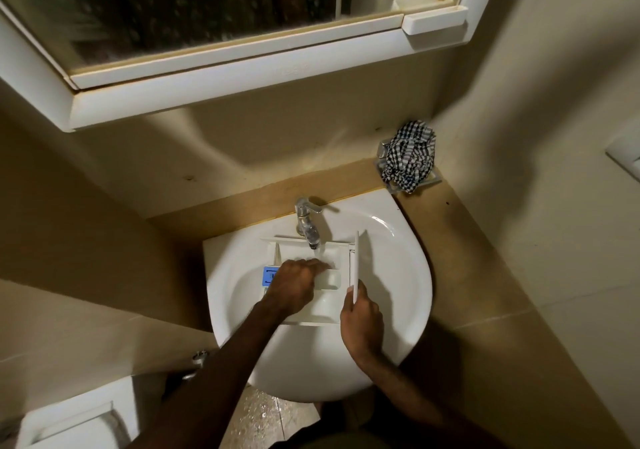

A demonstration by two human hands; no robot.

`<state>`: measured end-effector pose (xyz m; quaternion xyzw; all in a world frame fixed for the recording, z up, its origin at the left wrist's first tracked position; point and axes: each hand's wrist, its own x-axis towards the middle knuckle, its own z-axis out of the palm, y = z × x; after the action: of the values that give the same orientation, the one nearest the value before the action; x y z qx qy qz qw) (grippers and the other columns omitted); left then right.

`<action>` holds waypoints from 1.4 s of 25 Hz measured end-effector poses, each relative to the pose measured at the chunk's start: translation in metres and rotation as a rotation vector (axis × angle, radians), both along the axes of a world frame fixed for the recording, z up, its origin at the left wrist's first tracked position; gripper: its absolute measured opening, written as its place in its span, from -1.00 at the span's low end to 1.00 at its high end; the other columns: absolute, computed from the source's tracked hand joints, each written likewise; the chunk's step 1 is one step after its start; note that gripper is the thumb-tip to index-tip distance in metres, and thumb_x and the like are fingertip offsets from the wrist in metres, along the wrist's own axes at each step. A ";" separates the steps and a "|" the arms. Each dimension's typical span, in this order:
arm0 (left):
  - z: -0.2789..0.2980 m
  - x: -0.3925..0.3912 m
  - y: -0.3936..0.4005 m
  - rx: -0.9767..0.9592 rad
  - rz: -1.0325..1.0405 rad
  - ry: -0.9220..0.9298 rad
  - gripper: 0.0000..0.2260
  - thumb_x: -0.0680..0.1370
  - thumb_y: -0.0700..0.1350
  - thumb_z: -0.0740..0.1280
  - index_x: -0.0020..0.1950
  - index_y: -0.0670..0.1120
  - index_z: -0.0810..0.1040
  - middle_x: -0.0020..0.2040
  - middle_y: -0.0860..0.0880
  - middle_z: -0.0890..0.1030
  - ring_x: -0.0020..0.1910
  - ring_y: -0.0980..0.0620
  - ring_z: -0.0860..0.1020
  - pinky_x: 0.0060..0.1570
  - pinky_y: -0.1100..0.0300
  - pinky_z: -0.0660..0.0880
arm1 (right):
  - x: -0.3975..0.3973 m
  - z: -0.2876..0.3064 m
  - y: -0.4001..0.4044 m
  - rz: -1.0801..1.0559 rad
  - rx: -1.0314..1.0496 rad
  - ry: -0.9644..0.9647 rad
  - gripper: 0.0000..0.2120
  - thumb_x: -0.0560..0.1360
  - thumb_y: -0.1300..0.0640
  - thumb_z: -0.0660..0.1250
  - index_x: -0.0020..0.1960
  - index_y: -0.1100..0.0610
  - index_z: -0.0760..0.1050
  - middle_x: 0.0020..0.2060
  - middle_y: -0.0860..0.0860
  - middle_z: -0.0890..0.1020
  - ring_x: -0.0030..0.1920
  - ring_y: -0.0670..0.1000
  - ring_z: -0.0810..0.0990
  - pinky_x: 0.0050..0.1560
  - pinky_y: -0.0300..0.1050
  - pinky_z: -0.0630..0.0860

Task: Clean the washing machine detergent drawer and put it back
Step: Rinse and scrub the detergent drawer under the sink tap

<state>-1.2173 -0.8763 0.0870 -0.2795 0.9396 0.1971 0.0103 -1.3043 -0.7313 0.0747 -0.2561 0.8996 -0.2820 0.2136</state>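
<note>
Detergent drawer (325,289) is lying across the washbasin (408,310) under the running tap (306,220) for rinsing. Right hand (362,320) is clamping its front panel (355,268) to steady it; left hand (298,284) is rubbing inside, fingers seemingly loose, holding nothing.

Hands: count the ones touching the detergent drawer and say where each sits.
2. The left hand rubs inside the detergent drawer under the running tap; the right hand grips its front panel on the right.
</note>
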 end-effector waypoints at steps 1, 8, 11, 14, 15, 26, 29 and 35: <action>-0.001 -0.003 0.004 0.030 -0.012 0.036 -0.45 0.46 -0.37 0.31 0.42 -0.03 0.55 0.37 -0.08 0.61 0.31 -0.15 0.56 0.34 0.01 0.44 | 0.000 0.000 0.000 0.003 0.005 0.004 -0.62 0.70 0.00 0.14 0.45 0.09 0.47 0.07 0.18 0.70 0.06 0.28 0.66 0.04 0.12 0.60; 0.005 0.026 -0.034 -0.057 0.002 -0.170 -0.75 0.60 -0.05 0.20 0.10 -0.02 0.67 0.11 -0.05 0.69 0.10 -0.14 0.63 -0.01 0.09 0.50 | 0.001 -0.001 -0.001 -0.023 0.009 -0.006 -0.61 0.70 0.03 0.15 0.48 0.10 0.44 0.12 0.20 0.69 0.12 0.29 0.64 0.09 0.12 0.56; 0.004 0.019 -0.023 -0.078 0.045 -0.153 -0.79 0.59 -0.11 0.27 0.15 -0.06 0.65 0.17 -0.09 0.68 0.11 -0.17 0.63 0.02 0.06 0.51 | 0.005 0.002 -0.003 0.003 0.020 -0.005 -0.61 0.69 0.04 0.16 0.48 0.10 0.43 0.12 0.20 0.68 0.11 0.30 0.64 0.07 0.11 0.54; -0.005 -0.009 0.007 -0.020 -0.052 -0.035 -0.69 0.58 -0.18 0.35 0.34 -0.11 0.59 0.26 -0.13 0.67 0.13 -0.18 0.65 0.11 0.01 0.55 | 0.003 0.001 -0.003 -0.004 0.030 -0.012 -0.61 0.68 0.04 0.18 0.48 0.09 0.44 0.14 0.19 0.68 0.12 0.29 0.64 0.09 0.11 0.54; -0.005 -0.012 0.009 -0.024 -0.066 -0.023 -0.67 0.58 -0.21 0.36 0.35 -0.10 0.58 0.26 -0.13 0.67 0.12 -0.17 0.65 0.11 0.01 0.54 | 0.000 0.001 -0.002 -0.017 0.016 -0.039 -0.61 0.68 0.03 0.19 0.47 0.07 0.44 0.15 0.18 0.68 0.14 0.28 0.64 0.12 0.12 0.56; -0.002 0.002 -0.011 0.053 -0.041 -0.070 -0.54 0.53 -0.34 0.27 0.41 -0.06 0.54 0.40 -0.10 0.55 0.37 -0.14 0.49 0.27 -0.03 0.51 | -0.010 0.006 -0.008 0.000 -0.048 -0.336 -0.50 0.66 -0.31 0.03 0.43 -0.08 0.44 0.26 0.06 0.65 0.28 0.22 0.57 0.29 0.11 0.49; 0.002 -0.014 0.002 0.115 0.008 -0.052 -0.31 0.51 -0.40 0.28 0.59 0.08 0.35 0.49 -0.09 0.50 0.39 -0.18 0.48 0.31 -0.04 0.46 | -0.018 0.002 -0.006 -0.033 -0.087 -0.363 -0.46 0.66 -0.30 0.04 0.48 -0.05 0.43 0.32 0.06 0.63 0.34 0.21 0.55 0.36 0.09 0.45; -0.001 -0.010 0.006 -0.006 0.154 -0.097 -0.54 0.64 -0.21 0.26 0.54 0.07 0.41 0.36 -0.14 0.61 0.28 -0.19 0.57 0.26 0.01 0.47 | -0.007 0.004 -0.009 -0.002 -0.090 -0.314 -0.54 0.69 -0.24 0.04 0.39 -0.03 0.47 0.23 0.08 0.66 0.25 0.23 0.59 0.27 0.10 0.50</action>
<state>-1.2271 -0.8702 0.0856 -0.3601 0.9144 0.1806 0.0397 -1.3108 -0.7400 0.0791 -0.2174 0.8419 -0.3587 0.3396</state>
